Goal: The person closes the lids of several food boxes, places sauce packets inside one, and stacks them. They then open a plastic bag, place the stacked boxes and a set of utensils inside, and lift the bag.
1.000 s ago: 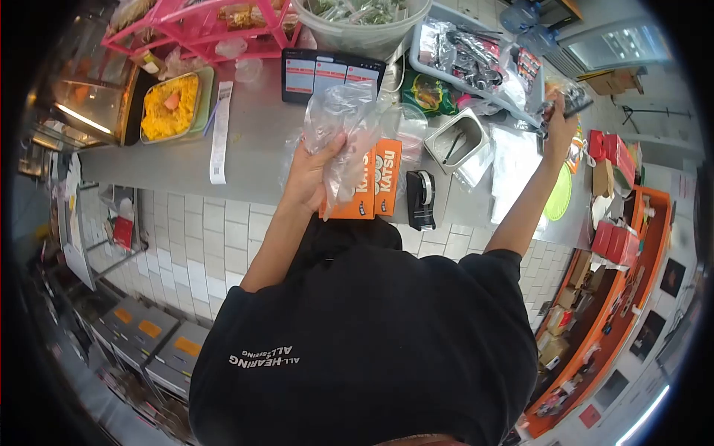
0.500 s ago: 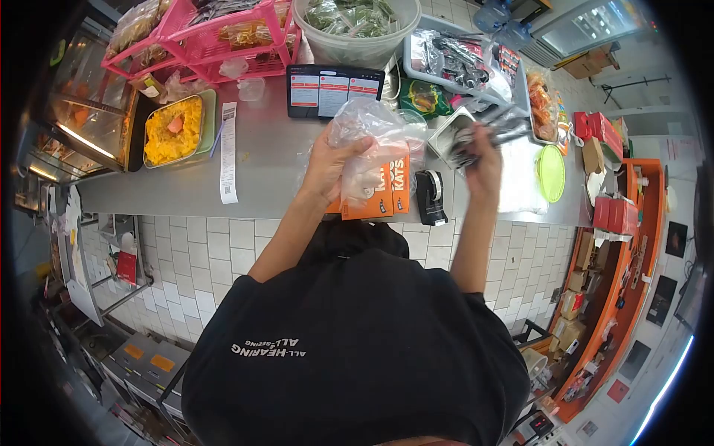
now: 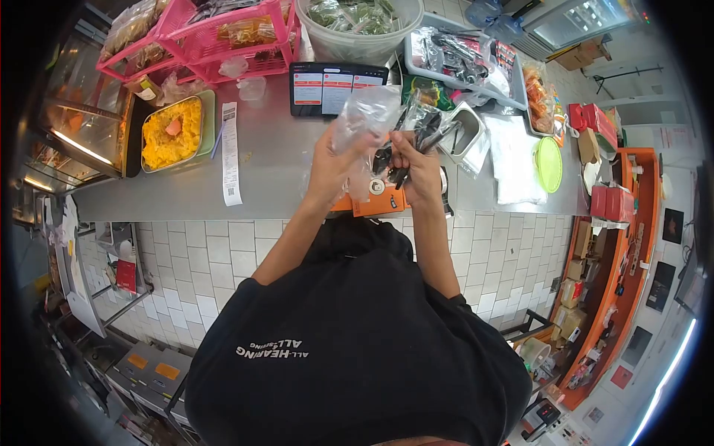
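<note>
My left hand (image 3: pixel 329 169) is closed on a clear plastic bag (image 3: pixel 367 113), held up over the counter's front edge. Close beside it, my right hand (image 3: pixel 422 175) grips several black plastic cutlery packets (image 3: pixel 427 132) in clear wrapping, their ends overlapping the bag's right side. Below both hands is an orange printed box (image 3: pixel 383 203), its upper part covered by the hands and the bag. A tape dispenser shows only in part behind my right wrist. Just right of the packets sits a metal container (image 3: pixel 468 130).
A tablet (image 3: pixel 338 91) stands behind the hands, with a tub of bagged greens (image 3: pixel 357 41) beyond it. A receipt (image 3: pixel 232 156) and a tray of yellow food (image 3: pixel 169 137) lie left. Clear bags (image 3: pixel 513 167) and a green lid (image 3: pixel 549 165) lie right.
My right hand has moved left from the metal container, bringing the black cutlery packets up against the plastic bag. My left hand stays in nearly the same place with the bag.
</note>
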The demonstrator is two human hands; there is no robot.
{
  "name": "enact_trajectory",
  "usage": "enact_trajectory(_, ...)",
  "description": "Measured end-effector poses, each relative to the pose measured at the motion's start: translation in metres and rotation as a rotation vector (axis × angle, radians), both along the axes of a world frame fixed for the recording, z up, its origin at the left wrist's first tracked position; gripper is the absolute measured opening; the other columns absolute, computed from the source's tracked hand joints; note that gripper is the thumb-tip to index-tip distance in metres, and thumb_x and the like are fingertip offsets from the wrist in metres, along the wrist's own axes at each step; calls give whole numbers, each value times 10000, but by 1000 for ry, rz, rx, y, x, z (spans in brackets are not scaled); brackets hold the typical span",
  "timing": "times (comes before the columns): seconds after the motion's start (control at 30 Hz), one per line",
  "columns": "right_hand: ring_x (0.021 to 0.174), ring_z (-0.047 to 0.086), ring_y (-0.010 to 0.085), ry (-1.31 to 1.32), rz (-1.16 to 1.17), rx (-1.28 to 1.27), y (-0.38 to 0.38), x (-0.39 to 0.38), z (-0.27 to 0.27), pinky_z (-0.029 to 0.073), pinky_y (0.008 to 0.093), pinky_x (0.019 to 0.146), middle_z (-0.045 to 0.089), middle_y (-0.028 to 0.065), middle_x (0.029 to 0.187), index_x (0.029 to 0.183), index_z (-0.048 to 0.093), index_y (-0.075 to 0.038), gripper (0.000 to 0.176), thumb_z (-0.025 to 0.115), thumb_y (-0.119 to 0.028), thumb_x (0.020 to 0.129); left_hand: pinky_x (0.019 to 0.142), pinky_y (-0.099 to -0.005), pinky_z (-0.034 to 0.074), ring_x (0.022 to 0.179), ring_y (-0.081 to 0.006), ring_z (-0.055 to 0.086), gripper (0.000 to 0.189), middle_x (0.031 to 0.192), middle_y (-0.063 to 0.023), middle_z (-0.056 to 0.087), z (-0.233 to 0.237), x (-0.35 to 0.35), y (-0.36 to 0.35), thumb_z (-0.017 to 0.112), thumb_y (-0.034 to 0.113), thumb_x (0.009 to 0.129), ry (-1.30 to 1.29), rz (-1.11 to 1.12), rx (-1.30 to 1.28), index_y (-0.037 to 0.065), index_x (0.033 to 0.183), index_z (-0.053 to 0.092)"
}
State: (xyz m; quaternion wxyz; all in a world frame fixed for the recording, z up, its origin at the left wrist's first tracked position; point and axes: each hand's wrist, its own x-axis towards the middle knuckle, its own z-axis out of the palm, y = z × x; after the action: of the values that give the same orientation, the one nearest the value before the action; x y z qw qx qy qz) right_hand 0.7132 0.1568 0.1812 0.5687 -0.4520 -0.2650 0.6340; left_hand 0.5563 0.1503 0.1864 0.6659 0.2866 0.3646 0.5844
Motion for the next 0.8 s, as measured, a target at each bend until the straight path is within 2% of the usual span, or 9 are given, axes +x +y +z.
enact_trajectory(0.27, 681, 504, 47, 3, 73, -123, 2, -15, 3, 407, 231, 621, 565, -51, 787, 1028, 656, -37, 262, 778, -201, 864, 815, -265, 522, 950, -103, 636, 408, 1062, -62, 684, -14, 1, -3, 783, 82, 827, 325, -33, 133, -15, 1181, 606)
enact_trajectory(0.37, 877, 574, 94, -83, 65, -18, -2, -27, 4, 471, 252, 758, 605, 8, 970, 1235, 566, -10, 431, 746, -182, 883, 756, -275, 520, 872, -109, 636, 375, 1005, -71, 686, -23, 6, 2, 760, 67, 831, 381, -13, 164, -12, 1166, 611)
enact_trajectory(0.43, 1031, 596, 167, -288, 105, 110, -1, -28, -6, 504, 301, 876, 623, 86, 1114, 1365, 438, 9, 524, 674, -88, 907, 831, -276, 509, 973, -119, 628, 399, 1039, -76, 672, -24, 11, 3, 746, 58, 850, 542, -108, 164, -17, 1213, 601)
enact_trajectory(0.53, 1093, 614, 216, -50, 123, 92, 18, -8, -4, 520, 337, 915, 625, 130, 1179, 1347, 425, 24, 468, 614, -15, 920, 852, -295, 509, 1043, -150, 626, 422, 1091, -95, 666, -14, -1, 19, 744, 72, 846, 705, -327, 413, -18, 1230, 594)
enact_trajectory(0.57, 1089, 639, 243, 10, 23, -25, 23, 0, -3, 541, 353, 909, 625, 164, 1199, 1299, 456, 38, 375, 566, 10, 941, 888, -317, 508, 1082, -178, 626, 390, 1129, -95, 660, 17, -17, 28, 709, 92, 881, 955, -566, 390, -5, 1243, 600)
enact_trajectory(0.6, 1000, 668, 242, -84, -112, 21, 32, 13, -19, 566, 363, 835, 642, 163, 1143, 1275, 463, 42, 336, 558, -7, 957, 888, -317, 508, 1082, -178, 626, 390, 1129, -95, 660, 12, -23, 31, 709, 92, 881, 952, -561, 373, -5, 1243, 600)
enact_trajectory(0.67, 877, 665, 206, -120, -202, -38, 46, 34, -14, 560, 356, 760, 645, 123, 975, 1208, 483, 22, 275, 581, -68, 967, 910, -320, 508, 1042, -186, 641, 367, 1167, -81, 662, -3, -34, 46, 658, 97, 920, 462, -343, 467, 7, 1270, 600)
enact_trajectory(0.77, 808, 649, 198, 49, -178, 154, 85, 67, -27, 536, 323, 736, 633, 116, 930, 1170, 504, -2, 235, 579, -82, 962, 844, -311, 531, 964, -198, 684, 309, 1099, -103, 716, -60, -56, 92, 631, 122, 924, 481, -134, 260, 48, 1222, 659)
enact_trajectory(0.8, 825, 642, 222, -68, -117, 146, 100, 73, -26, 530, 356, 772, 637, 110, 948, 1237, 504, -13, 283, 539, -110, 974, 837, -333, 532, 942, -216, 690, 289, 1072, -114, 722, -87, -60, 110, 652, 143, 902, 709, -192, 263, 50, 1174, 683)
